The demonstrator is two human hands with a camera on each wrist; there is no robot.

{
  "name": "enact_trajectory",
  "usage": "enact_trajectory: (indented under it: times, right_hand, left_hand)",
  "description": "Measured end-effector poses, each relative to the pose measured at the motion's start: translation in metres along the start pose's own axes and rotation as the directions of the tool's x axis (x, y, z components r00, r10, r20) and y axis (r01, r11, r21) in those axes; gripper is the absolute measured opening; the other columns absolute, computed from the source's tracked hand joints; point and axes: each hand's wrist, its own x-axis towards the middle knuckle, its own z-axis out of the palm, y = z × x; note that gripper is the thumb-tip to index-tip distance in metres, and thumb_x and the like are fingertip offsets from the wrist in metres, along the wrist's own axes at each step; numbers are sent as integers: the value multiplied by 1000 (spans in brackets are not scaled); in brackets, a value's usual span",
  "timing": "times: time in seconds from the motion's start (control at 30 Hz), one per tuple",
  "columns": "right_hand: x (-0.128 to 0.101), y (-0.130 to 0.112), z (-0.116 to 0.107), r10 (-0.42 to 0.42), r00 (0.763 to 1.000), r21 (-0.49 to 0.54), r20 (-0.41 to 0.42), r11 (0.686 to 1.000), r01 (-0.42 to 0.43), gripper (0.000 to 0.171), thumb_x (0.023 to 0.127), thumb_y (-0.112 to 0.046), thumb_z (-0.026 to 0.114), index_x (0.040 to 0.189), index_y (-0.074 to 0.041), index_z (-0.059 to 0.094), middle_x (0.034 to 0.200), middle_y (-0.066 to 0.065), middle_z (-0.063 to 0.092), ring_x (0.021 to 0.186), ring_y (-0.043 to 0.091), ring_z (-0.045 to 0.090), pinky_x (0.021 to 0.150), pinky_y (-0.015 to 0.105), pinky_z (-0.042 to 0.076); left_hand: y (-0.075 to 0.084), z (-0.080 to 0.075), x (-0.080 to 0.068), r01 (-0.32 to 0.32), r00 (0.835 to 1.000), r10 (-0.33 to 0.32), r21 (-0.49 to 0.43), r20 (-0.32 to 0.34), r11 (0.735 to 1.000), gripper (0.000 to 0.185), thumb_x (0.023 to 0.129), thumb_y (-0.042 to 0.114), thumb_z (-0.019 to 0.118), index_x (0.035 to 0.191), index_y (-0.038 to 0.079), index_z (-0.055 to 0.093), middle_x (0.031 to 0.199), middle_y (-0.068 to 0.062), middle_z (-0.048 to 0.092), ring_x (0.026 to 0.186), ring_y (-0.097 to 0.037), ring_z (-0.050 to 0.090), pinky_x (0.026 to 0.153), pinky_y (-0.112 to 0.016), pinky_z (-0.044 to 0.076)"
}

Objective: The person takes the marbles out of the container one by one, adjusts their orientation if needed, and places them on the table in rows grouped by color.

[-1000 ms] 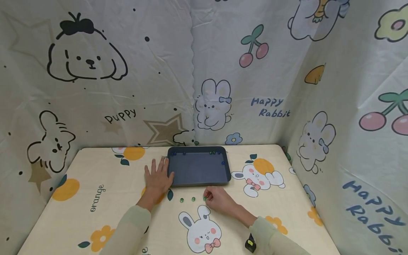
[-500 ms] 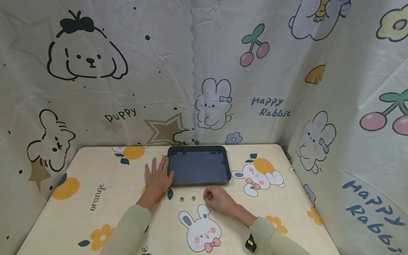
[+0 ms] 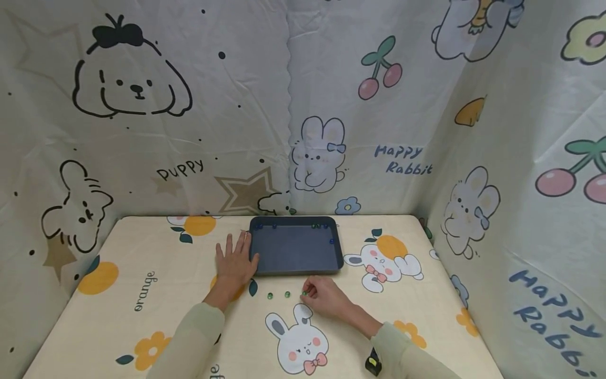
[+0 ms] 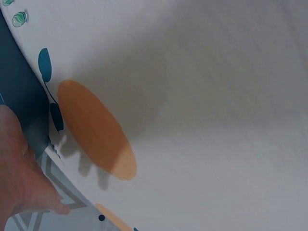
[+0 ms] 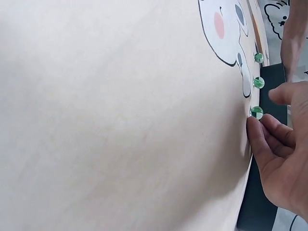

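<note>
Two green marbles [image 3: 270,296] lie in a row on the cloth in front of the dark tray [image 3: 295,272]. A third green marble [image 5: 257,112] ends the row on the right, at my right hand [image 3: 327,298]. Its thumb and finger tips meet at that marble, and the other fingers curl in; the right wrist view shows the index finger [image 5: 279,94] a little apart from it. My left hand [image 3: 235,267] lies flat with fingers spread along the tray's left side, its thumb at the tray's near left corner.
Inside the tray several blue marbles [image 3: 332,241] and green marbles [image 3: 313,226] sit near the back and right walls. A printed cloth [image 3: 180,295] covers the table, and patterned curtains [image 3: 236,131] stand behind and to the right.
The thumb of my right hand has shifted slightly left beside the third green marble. My left hand, the tray and the other marbles hold their places.
</note>
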Motion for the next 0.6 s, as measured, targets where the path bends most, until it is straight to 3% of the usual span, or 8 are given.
enact_trajectory:
  times: [0.23, 0.43, 0.53, 0.6]
  right_hand:
    - [-4, 1, -3, -75, 987, 26, -139, 997, 79, 20, 102, -31, 58, 90, -17, 66, 80, -13, 59, 73, 4, 56, 67, 23, 52]
    - [1, 2, -18, -187, 930, 53, -317, 975, 214, 30, 105, -21, 53, 82, -6, 65, 70, -11, 54, 63, 6, 51, 55, 23, 45]
    - [10, 4, -26, -169, 912, 11, -373, 982, 187, 23, 103, -18, 57, 85, -8, 67, 72, -12, 56, 64, 5, 53, 56, 23, 46]
    - [19, 4, -32, -142, 915, -21, -379, 989, 145, 15, 101, -17, 60, 90, -9, 67, 78, -11, 60, 70, 5, 57, 61, 23, 50]
  left_hand:
    - [0, -2, -2, 8, 1000, -8, -4, 9, 1000, 74, 104, 47, 39, 160, 7, 14, 166, -14, 7, 149, -43, 0, 115, -66, -1]
    - [0, -1, -2, 15, 1000, -15, 3, 8, 1000, 73, 104, 48, 39, 161, 8, 15, 166, -15, 8, 149, -43, 2, 114, -66, -2]
    - [0, 0, 0, 10, 1000, -10, 12, 1, 1000, 73, 103, 48, 38, 161, 8, 15, 166, -15, 8, 149, -43, 3, 114, -67, -1]
    - [-1, 0, 0, 12, 1000, -11, 16, -2, 1000, 73, 103, 48, 39, 160, 8, 16, 166, -16, 8, 149, -44, 3, 114, -67, -1]
